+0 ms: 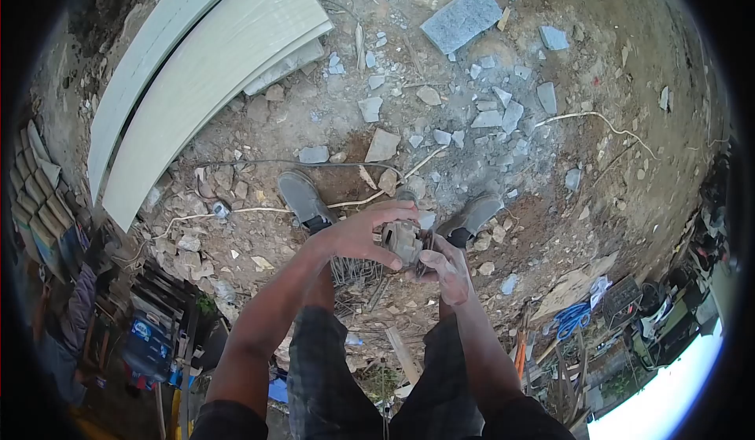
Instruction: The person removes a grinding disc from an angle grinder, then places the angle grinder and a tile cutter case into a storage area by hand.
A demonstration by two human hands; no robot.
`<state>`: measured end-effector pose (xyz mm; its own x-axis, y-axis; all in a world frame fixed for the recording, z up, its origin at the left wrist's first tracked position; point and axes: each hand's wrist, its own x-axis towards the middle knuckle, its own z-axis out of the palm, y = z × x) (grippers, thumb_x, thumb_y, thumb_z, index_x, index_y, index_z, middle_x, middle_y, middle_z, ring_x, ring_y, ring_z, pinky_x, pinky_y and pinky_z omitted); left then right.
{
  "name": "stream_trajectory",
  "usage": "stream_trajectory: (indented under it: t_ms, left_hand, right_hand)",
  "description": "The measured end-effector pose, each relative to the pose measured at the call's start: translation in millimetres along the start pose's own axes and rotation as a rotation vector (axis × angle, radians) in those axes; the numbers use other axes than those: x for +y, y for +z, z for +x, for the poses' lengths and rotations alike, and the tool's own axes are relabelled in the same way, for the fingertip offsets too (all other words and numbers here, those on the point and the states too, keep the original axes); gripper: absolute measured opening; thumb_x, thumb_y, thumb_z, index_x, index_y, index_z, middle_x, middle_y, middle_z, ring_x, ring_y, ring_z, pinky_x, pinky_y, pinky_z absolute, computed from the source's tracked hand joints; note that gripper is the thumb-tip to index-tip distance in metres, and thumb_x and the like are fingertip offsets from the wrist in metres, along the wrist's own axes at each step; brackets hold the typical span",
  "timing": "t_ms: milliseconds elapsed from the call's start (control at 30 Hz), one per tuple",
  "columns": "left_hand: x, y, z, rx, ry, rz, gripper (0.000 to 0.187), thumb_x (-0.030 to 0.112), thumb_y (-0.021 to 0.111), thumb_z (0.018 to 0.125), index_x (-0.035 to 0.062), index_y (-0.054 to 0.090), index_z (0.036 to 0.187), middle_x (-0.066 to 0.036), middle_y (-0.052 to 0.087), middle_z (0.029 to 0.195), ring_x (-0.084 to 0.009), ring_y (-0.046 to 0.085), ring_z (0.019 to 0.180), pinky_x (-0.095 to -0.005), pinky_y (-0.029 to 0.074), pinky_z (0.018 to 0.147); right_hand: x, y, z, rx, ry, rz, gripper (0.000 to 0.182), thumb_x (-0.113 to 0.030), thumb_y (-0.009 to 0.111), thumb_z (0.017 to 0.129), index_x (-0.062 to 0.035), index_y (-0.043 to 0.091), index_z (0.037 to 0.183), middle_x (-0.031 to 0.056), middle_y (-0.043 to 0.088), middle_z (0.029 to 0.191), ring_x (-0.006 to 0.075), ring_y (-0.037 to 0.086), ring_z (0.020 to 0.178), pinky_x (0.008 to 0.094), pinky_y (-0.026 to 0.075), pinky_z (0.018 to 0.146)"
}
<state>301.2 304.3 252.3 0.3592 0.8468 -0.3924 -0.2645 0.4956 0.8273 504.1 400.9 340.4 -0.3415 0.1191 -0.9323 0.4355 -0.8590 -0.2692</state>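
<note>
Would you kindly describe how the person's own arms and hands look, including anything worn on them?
Both the left hand and the right hand are bare, with no gloves or wristbands visible. Dark, nearly black sleeves stop on the upper arms, leaving the forearms uncovered.

Object (403, 243) between left hand (364, 234) and right hand (448, 273), above ground between left shoe (303, 196) and right shoe (475, 214). Two long boards (208, 70) side by side, ahead and left of left shoe. Stone block (462, 20) farther ahead, right of boards. Stone chips (489, 117) strewn between block and right shoe. Cord (354, 202) on ground, passing left shoe. Rope (572, 319) well right, behind right shoe.
</note>
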Motion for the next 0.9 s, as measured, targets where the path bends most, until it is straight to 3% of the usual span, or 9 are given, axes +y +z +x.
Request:
stream_trajectory:
  t_ms: [133,300,367,567,633,667,700,800,900]
  left_hand:
    - [17.6,16.3,-17.0,0.091,0.165,0.14,0.087,0.029,0.091,0.061,0.0099,0.051,0.136,-0.011,0.047,0.142,-0.0273,0.041,0.135,-0.0414,0.032,0.112]
    - [47.3,21.4,-24.1,0.036,0.113,-0.023,0.079,0.026,0.091,0.063,0.0082,0.051,0.128,-0.007,0.056,0.123,-0.0218,0.053,0.117,-0.0379,0.04,0.102]
    - [57.6,29.9,-29.7,0.01,-0.07,-0.285,0.077,0.023,0.089,0.066,0.0077,0.048,0.129,-0.006,0.057,0.119,-0.0175,0.054,0.112,-0.0357,0.042,0.098]
    - [65.0,50.6,-41.4,0.234,0.021,-0.464,0.062,0.03,0.075,0.082,0.0073,0.045,0.131,-0.004,0.055,0.113,-0.0114,0.057,0.095,-0.0268,0.051,0.074]
    - [76.3,51.6,-50.7,0.259,-0.125,-0.808,0.062,0.034,0.074,0.083,0.0071,0.045,0.131,-0.003,0.055,0.111,-0.011,0.056,0.094,-0.0273,0.051,0.074]
    - [80.2,52.7,-54.2,0.281,-0.1,-0.856,0.058,0.034,0.074,0.084,0.0065,0.047,0.127,-0.002,0.055,0.11,-0.0114,0.055,0.098,-0.0298,0.048,0.083]
    - [76.3,56.2,-55.7,0.306,-0.11,-0.857,0.058,0.034,0.074,0.084,0.0065,0.047,0.127,-0.002,0.055,0.11,-0.0114,0.055,0.098,-0.0298,0.048,0.083]
    - [66.4,62.3,-58.8,0.37,-0.057,-0.976,0.049,0.032,0.075,0.083,0.0055,0.05,0.117,-0.002,0.056,0.106,-0.0102,0.055,0.099,-0.0293,0.045,0.088]
    - [68.9,58.7,-62.5,0.349,-0.05,-1.092,0.048,0.029,0.077,0.082,0.0061,0.05,0.114,-0.002,0.055,0.103,-0.0104,0.055,0.097,-0.0297,0.045,0.086]
  right_hand:
    - [-12.8,1.4,-25.5,-0.034,0.009,-0.066,0.072,-0.038,0.068,0.087,0.0073,0.044,0.137,0.0144,0.066,0.104,0.017,0.069,0.077,0.0257,0.057,0.062]
    - [-38.5,10.5,-48.8,-0.042,-0.015,-0.118,0.075,-0.045,0.067,0.085,0.0079,0.047,0.134,0.0141,0.066,0.101,0.0174,0.069,0.072,0.0244,0.056,0.057]
    - [-52.4,8.9,-58.2,-0.042,0.066,-0.085,0.077,-0.051,0.065,0.084,0.0071,0.048,0.133,0.0127,0.067,0.095,0.018,0.07,0.068,0.0236,0.056,0.052]
    - [-76.6,22.1,-50.2,-0.108,0.115,0.111,0.057,-0.057,0.047,0.094,-0.0036,0.053,0.115,0.0117,0.066,0.085,0.0181,0.068,0.059,0.0251,0.052,0.037]
    - [-76.2,29.2,-45.6,0.003,0.072,0.048,0.055,-0.055,0.042,0.098,-0.0043,0.053,0.116,0.0098,0.066,0.089,0.0167,0.068,0.067,0.0251,0.055,0.046]
    - [-75.1,30.4,-42.4,-0.015,0.032,0.008,0.054,-0.052,0.036,0.101,-0.0033,0.053,0.12,0.0113,0.066,0.101,0.0181,0.067,0.087,0.0292,0.057,0.068]
    - [-74.4,38.1,-41.3,-0.036,0.047,0.009,0.054,-0.052,0.036,0.101,-0.0033,0.053,0.12,0.0113,0.066,0.101,0.0181,0.067,0.087,0.0292,0.057,0.068]
    - [-67.2,54.8,-40.9,-0.093,-0.241,0.046,0.059,-0.047,0.036,0.102,0.004,0.05,0.129,0.0158,0.06,0.12,0.0224,0.06,0.11,0.0363,0.047,0.096]
    - [-41.8,73.4,-33.1,0.002,-0.537,0.071,0.063,-0.047,0.048,0.095,0.0034,0.05,0.132,0.0151,0.062,0.116,0.0234,0.061,0.109,0.0378,0.046,0.099]
